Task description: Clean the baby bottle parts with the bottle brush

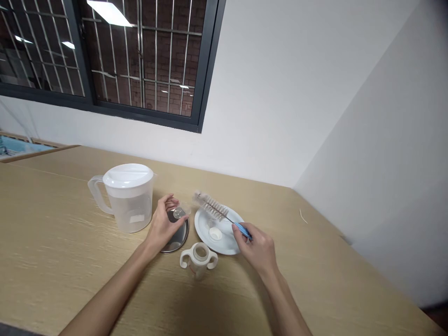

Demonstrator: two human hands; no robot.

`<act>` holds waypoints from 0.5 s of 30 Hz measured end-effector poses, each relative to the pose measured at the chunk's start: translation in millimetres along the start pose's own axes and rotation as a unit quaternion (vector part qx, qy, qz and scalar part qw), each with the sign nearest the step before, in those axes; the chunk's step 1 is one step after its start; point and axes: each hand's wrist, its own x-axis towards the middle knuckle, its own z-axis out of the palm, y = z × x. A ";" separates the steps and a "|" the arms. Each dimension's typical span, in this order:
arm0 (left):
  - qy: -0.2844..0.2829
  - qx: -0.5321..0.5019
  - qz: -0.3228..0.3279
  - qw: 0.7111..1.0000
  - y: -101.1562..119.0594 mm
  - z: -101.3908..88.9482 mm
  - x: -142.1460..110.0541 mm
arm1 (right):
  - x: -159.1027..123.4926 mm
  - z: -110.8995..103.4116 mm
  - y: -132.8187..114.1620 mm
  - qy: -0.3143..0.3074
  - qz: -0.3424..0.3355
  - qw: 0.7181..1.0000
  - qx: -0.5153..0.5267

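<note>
While the right hand [261, 247] pinches the blue handle of a long brush with pale bristles on a twisted wire stem [213, 207], its fingers closed around the grip, the left hand [163, 226] is half open, thumb and curled fingers set about a small, clear, see-through plastic piece [184, 208] that they appear to hold; blur and transparency hide its exact shape and the full contact. The piece is above the far part of a round, shiny metal dish [178, 239], and the brush head slants over a pale, oval, shallow plate [229, 249], its tip pointing towards the left hand but apart from it. On the plate lies a small white ring-shaped part [215, 233], with something clear just beyond it that is hard to make out. Nearer the person, a small, clear, open-topped bottle with two cream-coloured curved handles [199, 261] stands on the light wood-grain table [336, 280]; a lidded, translucent white plastic pitcher [129, 205] stands left of the dish. The clear piece could slip and drop onto the metal if the thumb's light hold loosens, especially if its surface is wet. A low sweep of the bristles might flick the ring off the plate, and a forearm drawn back carelessly could knock the bottle over.
</note>
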 end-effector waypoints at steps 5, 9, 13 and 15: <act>0.003 0.006 -0.002 1.000 -1.3 0.4 0.4 | 1.1 -1.7 -5.4 -0.012 -0.031 0.999 0.029; 0.006 0.008 -0.005 1.000 -2.6 1.2 0.1 | 1.1 -0.9 -6.4 -0.011 -0.043 0.999 0.009; 0.002 0.001 -0.002 1.000 -1.2 0.7 -0.4 | 1.3 -1.5 -3.1 0.008 -0.013 1.000 -0.012; 0.001 0.002 -0.002 1.000 -0.5 0.1 -0.4 | 1.5 -2.0 -2.8 0.014 -0.010 1.000 -0.008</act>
